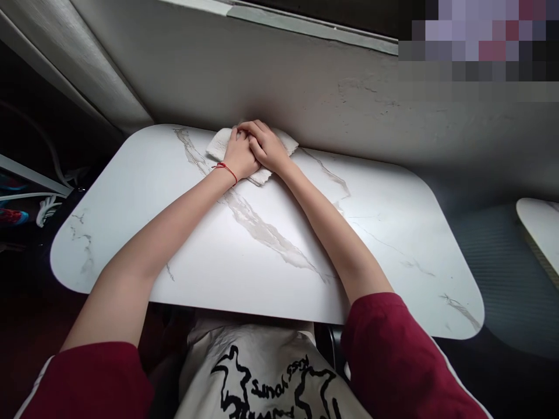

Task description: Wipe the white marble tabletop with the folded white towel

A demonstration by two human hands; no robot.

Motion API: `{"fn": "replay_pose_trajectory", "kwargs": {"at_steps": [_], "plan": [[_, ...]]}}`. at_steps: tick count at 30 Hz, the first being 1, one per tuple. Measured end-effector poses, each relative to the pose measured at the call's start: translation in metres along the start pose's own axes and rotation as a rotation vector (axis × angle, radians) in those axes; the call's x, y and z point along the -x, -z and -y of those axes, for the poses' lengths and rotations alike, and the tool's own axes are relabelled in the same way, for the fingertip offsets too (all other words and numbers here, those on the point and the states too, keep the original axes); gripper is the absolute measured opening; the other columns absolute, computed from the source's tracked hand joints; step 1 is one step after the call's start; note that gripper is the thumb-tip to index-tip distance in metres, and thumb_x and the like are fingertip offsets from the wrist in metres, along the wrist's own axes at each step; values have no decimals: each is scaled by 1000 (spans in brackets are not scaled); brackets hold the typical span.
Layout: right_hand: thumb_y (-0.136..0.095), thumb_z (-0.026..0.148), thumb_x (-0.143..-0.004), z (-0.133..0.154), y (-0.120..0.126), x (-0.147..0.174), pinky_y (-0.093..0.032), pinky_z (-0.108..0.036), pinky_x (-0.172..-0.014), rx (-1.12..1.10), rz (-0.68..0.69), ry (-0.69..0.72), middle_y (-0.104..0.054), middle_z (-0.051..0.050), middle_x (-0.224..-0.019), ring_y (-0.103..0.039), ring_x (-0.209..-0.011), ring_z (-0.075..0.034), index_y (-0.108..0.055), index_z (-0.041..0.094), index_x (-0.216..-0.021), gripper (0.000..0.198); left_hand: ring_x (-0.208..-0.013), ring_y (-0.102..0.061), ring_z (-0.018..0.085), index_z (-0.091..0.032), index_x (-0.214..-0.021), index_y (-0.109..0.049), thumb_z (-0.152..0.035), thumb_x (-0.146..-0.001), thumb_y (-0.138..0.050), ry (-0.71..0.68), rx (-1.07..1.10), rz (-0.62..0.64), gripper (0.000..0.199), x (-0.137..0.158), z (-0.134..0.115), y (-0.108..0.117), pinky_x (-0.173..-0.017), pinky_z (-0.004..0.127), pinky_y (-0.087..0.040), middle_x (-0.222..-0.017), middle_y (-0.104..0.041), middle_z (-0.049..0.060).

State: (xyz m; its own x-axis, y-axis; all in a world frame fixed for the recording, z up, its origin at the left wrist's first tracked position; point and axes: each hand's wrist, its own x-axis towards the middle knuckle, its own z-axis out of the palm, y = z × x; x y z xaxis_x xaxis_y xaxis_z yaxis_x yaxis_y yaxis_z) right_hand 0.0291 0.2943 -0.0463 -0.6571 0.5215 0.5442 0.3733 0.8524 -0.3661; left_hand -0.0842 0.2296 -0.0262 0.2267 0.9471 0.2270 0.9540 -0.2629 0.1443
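Observation:
A white cloth (218, 142) with an uneven edge lies bunched on the far side of the marbled white tabletop (187, 244), close to the wall. Palm down, my left hand (241, 156) presses on this cloth, a red string bracelet (227, 169) around its wrist. Across its fingers rests my right hand (269, 148), with its own fingers stretched over the left hand. The overlap hides part of the left fingers and the middle of the cloth. Both arms reach forward over the table.
A grey wall (209, 70) rises right behind the table's far edge, below a ledge (305, 29). Cables and dark clutter (43, 203) stand at the left. Another white tabletop (541, 224) shows at the right, beyond a dark ribbed surface (498, 273).

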Motion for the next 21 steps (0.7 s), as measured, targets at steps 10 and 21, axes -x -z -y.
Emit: {"fn": "replay_pose_trajectory", "kwargs": {"at_steps": [10, 21], "plan": [[-27, 31, -109, 16, 3, 13, -45, -42, -110, 83, -14, -81, -62, -11, -128, -55, -116, -23, -55, 17, -129, 37, -144, -40, 32, -5, -147, -48, -22, -97, -39, -91, -2, -9, 53, 10, -2, 4, -126, 48, -15, -147, -55, 18], [-21, 31, -106, 34, 19, 47, -49, -42, -106, 68, -55, -45, -65, -14, -119, -59, -113, -25, -59, 17, -116, 42, -144, -40, 32, -5, -142, -54, -18, -97, -41, -14, -189, 147, 49, 35, -52, 19, -123, 49, -20, -146, -56, 21]]}}
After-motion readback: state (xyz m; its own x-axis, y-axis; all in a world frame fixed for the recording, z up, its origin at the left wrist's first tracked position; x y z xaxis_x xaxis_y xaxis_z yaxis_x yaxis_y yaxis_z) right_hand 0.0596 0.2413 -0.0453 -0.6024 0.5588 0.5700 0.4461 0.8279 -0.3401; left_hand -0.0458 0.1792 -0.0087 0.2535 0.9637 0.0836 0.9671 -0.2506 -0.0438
